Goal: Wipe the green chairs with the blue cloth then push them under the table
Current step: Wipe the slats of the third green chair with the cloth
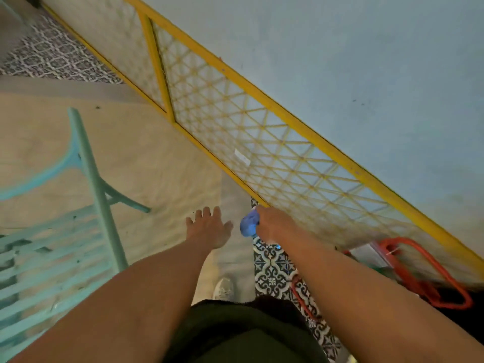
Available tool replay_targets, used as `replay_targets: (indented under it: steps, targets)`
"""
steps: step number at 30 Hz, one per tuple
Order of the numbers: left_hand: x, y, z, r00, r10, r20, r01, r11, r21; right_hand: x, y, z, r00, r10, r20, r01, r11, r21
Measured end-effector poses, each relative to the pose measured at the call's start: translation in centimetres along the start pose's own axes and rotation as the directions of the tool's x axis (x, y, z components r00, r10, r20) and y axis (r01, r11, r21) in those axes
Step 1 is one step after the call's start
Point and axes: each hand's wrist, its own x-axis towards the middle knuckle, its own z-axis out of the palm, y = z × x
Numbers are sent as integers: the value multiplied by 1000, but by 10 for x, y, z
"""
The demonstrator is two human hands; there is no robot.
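Blue cloth (249, 226) sits bunched in our right hand (272, 226); our left hand (210, 227) spreads flat beside the green chair (60, 231).

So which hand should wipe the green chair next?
Probably the right hand: it already grips the blue cloth. The left hand is empty and open, though nearer the green chair.

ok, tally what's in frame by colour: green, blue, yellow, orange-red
Green: 1, the green chair
Blue: 1, the blue cloth, gripped in the right hand
Yellow: 1, the lattice panel
Orange-red: 1, the looped frame by the wall
Total: 4
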Motion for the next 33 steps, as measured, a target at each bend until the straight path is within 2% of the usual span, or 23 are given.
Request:
replay_targets:
  steps: [4, 10, 15, 20, 26, 33]
  targets:
    - [49, -12, -39, 995, -97, 17, 98, 993, -64, 60, -23, -42, 993, -104, -60, 102, 994, -41]
    - [122, -41, -81, 970, -244, 18, 243, 954, -178, 159, -71, -104, 979, -167, 115, 188, 962, -198]
    - [185, -73, -120, 912, -409, 17, 399, 879, -260, 243, -118, -166, 940, -315, 133, 342, 877, -337]
    - [237, -97, -175, 824, -566, 18, 538, 772, -338, 314, -177, -234, 888, -420, 187, 459, 790, -406]
    - [296, -131, -243, 747, -665, 21, 604, 664, -442, 376, -265, -299, 824, -518, 229, 560, 684, -468]
    - [356, -216, -293, 671, -742, 1, 613, 554, -563, 441, -384, -322, 739, -613, 278, 654, 554, -516]
